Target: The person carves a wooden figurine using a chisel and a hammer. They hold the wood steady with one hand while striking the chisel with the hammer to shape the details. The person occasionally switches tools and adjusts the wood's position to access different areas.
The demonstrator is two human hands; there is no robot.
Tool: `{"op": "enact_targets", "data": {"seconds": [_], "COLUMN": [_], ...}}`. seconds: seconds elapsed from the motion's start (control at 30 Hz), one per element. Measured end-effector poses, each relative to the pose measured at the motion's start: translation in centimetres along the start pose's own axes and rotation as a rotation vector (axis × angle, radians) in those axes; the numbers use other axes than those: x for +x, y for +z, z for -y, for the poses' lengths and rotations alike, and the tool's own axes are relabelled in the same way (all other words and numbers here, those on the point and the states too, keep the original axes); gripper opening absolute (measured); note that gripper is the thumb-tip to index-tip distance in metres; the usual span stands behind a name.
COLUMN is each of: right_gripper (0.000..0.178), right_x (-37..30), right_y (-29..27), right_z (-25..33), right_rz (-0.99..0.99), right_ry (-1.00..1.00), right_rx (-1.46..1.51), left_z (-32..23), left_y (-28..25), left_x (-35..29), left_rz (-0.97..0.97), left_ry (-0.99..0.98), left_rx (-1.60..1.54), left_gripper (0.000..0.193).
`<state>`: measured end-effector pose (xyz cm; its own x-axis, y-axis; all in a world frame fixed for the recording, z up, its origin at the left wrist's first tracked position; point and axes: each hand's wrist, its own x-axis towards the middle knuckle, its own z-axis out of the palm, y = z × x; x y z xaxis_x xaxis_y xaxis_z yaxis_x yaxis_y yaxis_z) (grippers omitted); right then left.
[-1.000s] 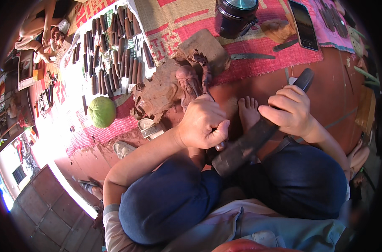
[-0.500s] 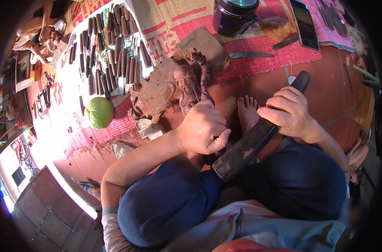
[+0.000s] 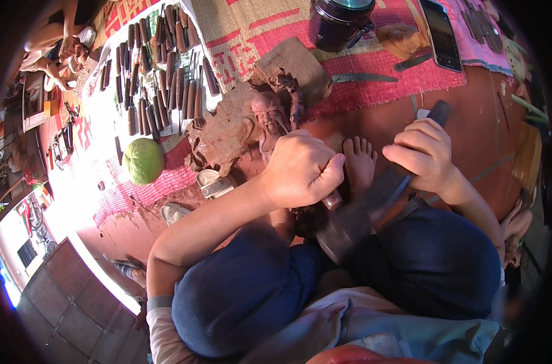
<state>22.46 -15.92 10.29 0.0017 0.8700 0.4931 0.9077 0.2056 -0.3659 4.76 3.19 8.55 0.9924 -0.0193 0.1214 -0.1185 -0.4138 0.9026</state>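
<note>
A reddish wood carving of a bearded figure with a staff (image 3: 267,112) stands between my legs, its lower part hidden by my arm and hand. My left hand (image 3: 303,170) is closed around a carving chisel (image 3: 332,201); the butt of its handle sticks out below the fist, and the blade is hidden behind my fingers near the figure's beard. In my right hand (image 3: 424,153) is a dark wooden mallet (image 3: 376,203), gripped near its upper end. Its broad lower part, smeared by motion, hangs beside the chisel's butt; whether they touch I cannot tell.
Many dark-handled chisels (image 3: 160,79) lie on a white cloth at far left, above a green round fruit (image 3: 143,161). Wood blocks (image 3: 294,67), a dark jar (image 3: 339,24), a flat blade (image 3: 364,77) and a phone (image 3: 441,36) are beyond. Another person (image 3: 63,45) sits far left.
My left hand has shifted slightly right and turned, baring the chisel's butt. The mallet has swung a little to the right, and my right hand has moved slightly with it.
</note>
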Motion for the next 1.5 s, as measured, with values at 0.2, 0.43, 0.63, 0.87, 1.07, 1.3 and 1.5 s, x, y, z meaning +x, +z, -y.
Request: {"op": "enact_targets", "data": {"seconds": [0.2,0.43,0.63,0.87,1.07,1.3,1.5], "right_gripper": [0.023,0.024,0.028,0.042,0.041,0.045,0.064], "right_x": [-0.3,-0.6,-0.4,-1.3,-1.0,-1.3,1.1], "right_y": [0.0,-0.3,-0.2,0.7,1.0,1.4,0.1], "right_z": [0.3,-0.4,-0.1,0.7,0.5,0.4,0.2], "right_rz": [0.023,0.024,0.008,-0.011,-0.049,-0.018,-0.033], "right_ry": [0.011,0.028,0.244,0.748,0.833,0.875,0.576], "right_rx": [-0.065,0.020,0.202,0.302,0.388,0.466,0.367], "left_z": [0.2,-1.1,-3.0,-0.8,0.8,0.7,0.3], "left_y": [0.5,0.1,-4.8,-8.3,-6.5,-6.4,-6.3], "left_x": [0.0,0.2,0.0,-0.9,-2.0,-1.8,-1.6], "left_rz": [0.039,0.153,-0.065,-0.506,-0.485,-0.413,-0.340], "left_ry": [-0.017,-0.004,-0.193,-0.137,-0.115,-0.164,-0.138], "left_rx": [0.082,-0.103,-0.447,-0.403,-0.209,-0.131,0.010], "left_gripper": [0.031,0.030,0.030,0.046,0.052,0.052,0.053]}}
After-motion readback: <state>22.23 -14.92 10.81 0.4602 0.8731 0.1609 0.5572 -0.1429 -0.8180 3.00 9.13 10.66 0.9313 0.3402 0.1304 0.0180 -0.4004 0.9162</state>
